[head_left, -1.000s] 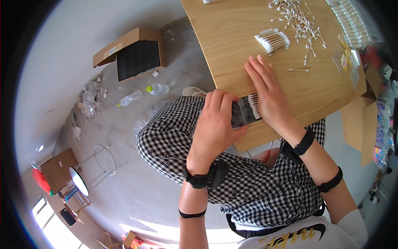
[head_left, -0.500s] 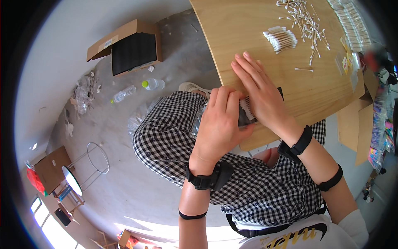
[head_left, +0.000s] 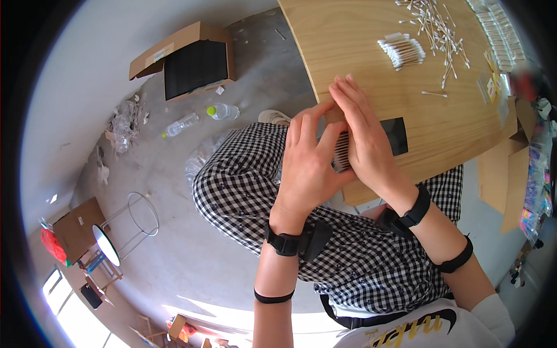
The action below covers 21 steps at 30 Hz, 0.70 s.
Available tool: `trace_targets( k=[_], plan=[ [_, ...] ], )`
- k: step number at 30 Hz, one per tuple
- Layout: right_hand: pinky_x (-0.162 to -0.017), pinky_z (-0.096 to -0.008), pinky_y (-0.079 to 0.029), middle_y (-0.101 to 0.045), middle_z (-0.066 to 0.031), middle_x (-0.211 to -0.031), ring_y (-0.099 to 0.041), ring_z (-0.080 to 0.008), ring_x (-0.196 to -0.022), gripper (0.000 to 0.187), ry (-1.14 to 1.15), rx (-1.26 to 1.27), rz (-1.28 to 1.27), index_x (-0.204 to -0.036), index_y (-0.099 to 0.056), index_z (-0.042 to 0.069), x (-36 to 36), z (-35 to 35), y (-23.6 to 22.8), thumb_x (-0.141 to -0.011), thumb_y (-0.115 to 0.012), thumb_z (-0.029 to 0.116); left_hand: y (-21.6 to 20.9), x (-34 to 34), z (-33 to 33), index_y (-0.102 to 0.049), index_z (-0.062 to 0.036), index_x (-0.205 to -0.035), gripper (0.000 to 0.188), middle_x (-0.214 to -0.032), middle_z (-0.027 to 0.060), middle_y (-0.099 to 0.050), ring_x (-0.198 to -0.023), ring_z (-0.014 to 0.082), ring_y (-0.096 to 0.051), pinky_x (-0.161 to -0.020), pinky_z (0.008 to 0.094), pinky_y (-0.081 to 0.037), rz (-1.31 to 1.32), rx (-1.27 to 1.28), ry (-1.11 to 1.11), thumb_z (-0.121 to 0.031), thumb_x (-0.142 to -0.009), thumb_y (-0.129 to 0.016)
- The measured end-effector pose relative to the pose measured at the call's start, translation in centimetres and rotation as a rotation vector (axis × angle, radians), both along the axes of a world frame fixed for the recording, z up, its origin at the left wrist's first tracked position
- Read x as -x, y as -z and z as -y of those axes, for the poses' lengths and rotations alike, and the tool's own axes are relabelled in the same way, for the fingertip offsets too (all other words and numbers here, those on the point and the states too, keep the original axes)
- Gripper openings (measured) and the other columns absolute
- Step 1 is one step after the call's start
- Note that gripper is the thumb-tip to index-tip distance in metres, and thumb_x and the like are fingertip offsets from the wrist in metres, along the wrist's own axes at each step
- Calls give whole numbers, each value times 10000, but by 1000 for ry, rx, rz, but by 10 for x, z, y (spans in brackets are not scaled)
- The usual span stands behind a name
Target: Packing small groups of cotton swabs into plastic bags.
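A row of cotton swabs (head_left: pixel 341 152) lies at the table's near left corner, between my two hands. My left hand (head_left: pixel 304 153) curls around its left side, thumb at the near end and fingers bent at the far end. Along the opposite side rests my right hand (head_left: pixel 366 142), its fingers stretched out and close together, tilted on edge. Hands and fingers hide part of the row. A flat black piece (head_left: pixel 395 137) shows on the table just right of my right hand; its left part is covered.
Farther off on the wooden table (head_left: pixel 348 40) are a neat swab pile (head_left: pixel 401 52), scattered swabs (head_left: pixel 438 32), one lone swab (head_left: pixel 434 94) and packed swab bundles (head_left: pixel 500 35). Cardboard boxes (head_left: pixel 499 174) stand at right. Bottles (head_left: pixel 223 111) and an open carton (head_left: pixel 197 66) lie on the floor.
My right hand has tipped onto its edge and drawn left, uncovering more of the black piece and the swabs. My left index finger has spread from the others. The whole view has shifted slightly.
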State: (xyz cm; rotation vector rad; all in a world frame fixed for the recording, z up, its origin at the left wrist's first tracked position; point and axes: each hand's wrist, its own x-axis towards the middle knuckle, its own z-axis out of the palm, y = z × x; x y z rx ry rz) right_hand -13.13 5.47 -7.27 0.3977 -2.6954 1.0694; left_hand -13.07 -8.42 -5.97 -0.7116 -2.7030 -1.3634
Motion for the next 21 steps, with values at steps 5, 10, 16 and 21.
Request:
trace_targets(
  k=[5,10,16,21],
  plan=[
    [-1139,-442,-295,-413,-164,-1449,-324,-334,-1396,491,-12,166,17,-1398,-413,14,-3,-17,-4,-914,-478,-37,0,2,-3,-638,-47,-1012,534,-1279,136,-504,-1106,332,-489,-938,430,-434,48,-38,-15,-140,-543,-874],
    [-1135,-396,-291,-447,-141,-1433,-354,-291,-1387,396,202,101,-65,-1364,-467,59,0,-103,-23,-968,-492,52,1,7,18,-605,-19,-901,291,-832,24,-597,-740,110,-533,-679,249,-442,397,-200,-371,-110,-722,-815],
    [-1112,-387,-306,-432,-204,-1427,-386,-341,-1347,399,733,-307,-29,-1358,-453,8,-8,-341,16,-979,-493,126,15,14,5,-605,-3,-881,202,-731,-9,-589,-655,46,-510,-600,205,-415,506,-380,-363,-155,-854,-735],
    [-1068,-369,-354,-497,-206,-1365,-455,-336,-1287,391,723,-244,44,-1339,-469,8,-9,-388,32,-966,-509,118,25,15,17,-612,6,-910,169,-769,-5,-616,-689,45,-542,-628,193,-440,506,-467,-400,-141,-890,-694]
  ],
)
